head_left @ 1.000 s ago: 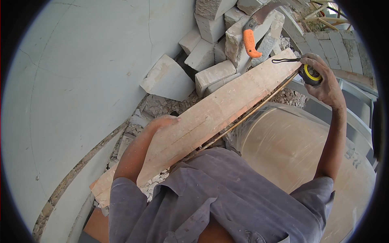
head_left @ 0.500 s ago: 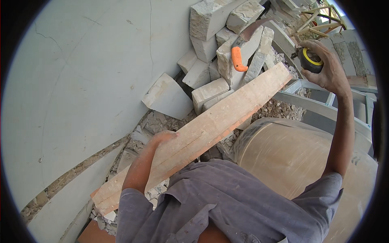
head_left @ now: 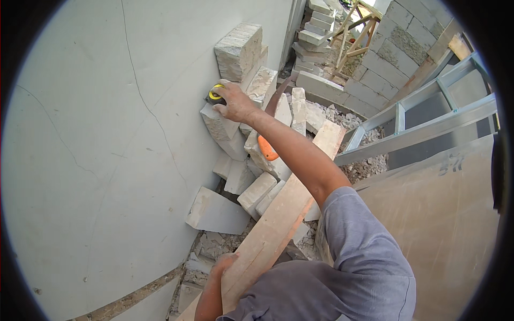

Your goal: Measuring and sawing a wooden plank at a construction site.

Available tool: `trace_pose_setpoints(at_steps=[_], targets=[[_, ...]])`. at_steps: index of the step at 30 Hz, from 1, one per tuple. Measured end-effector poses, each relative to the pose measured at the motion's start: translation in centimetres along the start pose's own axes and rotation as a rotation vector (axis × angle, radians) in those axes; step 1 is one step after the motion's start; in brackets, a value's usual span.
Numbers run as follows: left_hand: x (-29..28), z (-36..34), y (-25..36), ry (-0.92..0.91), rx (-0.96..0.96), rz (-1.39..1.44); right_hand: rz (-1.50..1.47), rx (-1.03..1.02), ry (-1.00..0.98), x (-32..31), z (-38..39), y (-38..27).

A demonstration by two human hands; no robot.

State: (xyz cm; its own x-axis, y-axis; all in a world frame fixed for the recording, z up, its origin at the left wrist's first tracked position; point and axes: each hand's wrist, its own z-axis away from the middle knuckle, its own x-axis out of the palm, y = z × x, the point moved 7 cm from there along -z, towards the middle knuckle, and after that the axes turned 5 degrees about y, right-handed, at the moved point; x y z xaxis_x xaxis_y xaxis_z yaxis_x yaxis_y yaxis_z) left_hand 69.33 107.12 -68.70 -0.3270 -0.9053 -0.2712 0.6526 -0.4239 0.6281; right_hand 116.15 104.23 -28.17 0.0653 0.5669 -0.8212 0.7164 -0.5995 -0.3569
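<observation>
A: Nearest item first. Findings?

B: Left hand (head_left: 225,261) at the left edge of a long board (head_left: 276,220), slanting up to the right. Fingertips on the edge, thumb out of sight; impossible to tell whether pinching or merely resting.

A: Recommendation there?

B: As a judgement, press evenly at the edge to guard against slipping.

A: Beyond the board?

B: A curved saw (head_left: 267,148) with orange handle on the pale blocks (head_left: 218,122), passing partly behind the right forearm. Advisable to lift the forearm well clear of the blade.

A: And the tape measure (head_left: 216,93)?

B: In the right hand (head_left: 236,103), pinched between thumb and fingers, at a block top close beside the smooth wall (head_left: 107,134). Not certain whether touching the block. Best to seat flat, away from the edge, before loosening the grip.

A: Farthest out?

B: To the right, a metal frame (head_left: 417,135), ladder-like; behind, a block wall (head_left: 393,37) and a timber frame (head_left: 357,52). Not touched by either hand.
</observation>
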Motion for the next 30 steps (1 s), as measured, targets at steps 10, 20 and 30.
trace_pose_setpoints(at_steps=[10, 20, 30], targets=[[-2.6, 3.4, 4.2, 0.074, 0.096, -0.336, 0.252, 0.665, -0.215, -1.9, 12.0, 7.8], [-5.9, 3.6, 6.6, 0.097, 0.099, -0.268, 0.364, 0.423, 0.199, -7.8, 18.7, 4.8], [-3.7, 2.2, 3.4, 0.027, 0.000, -0.140, -0.674, 1.136, 0.225, -17.3, 49.1, -7.8]])
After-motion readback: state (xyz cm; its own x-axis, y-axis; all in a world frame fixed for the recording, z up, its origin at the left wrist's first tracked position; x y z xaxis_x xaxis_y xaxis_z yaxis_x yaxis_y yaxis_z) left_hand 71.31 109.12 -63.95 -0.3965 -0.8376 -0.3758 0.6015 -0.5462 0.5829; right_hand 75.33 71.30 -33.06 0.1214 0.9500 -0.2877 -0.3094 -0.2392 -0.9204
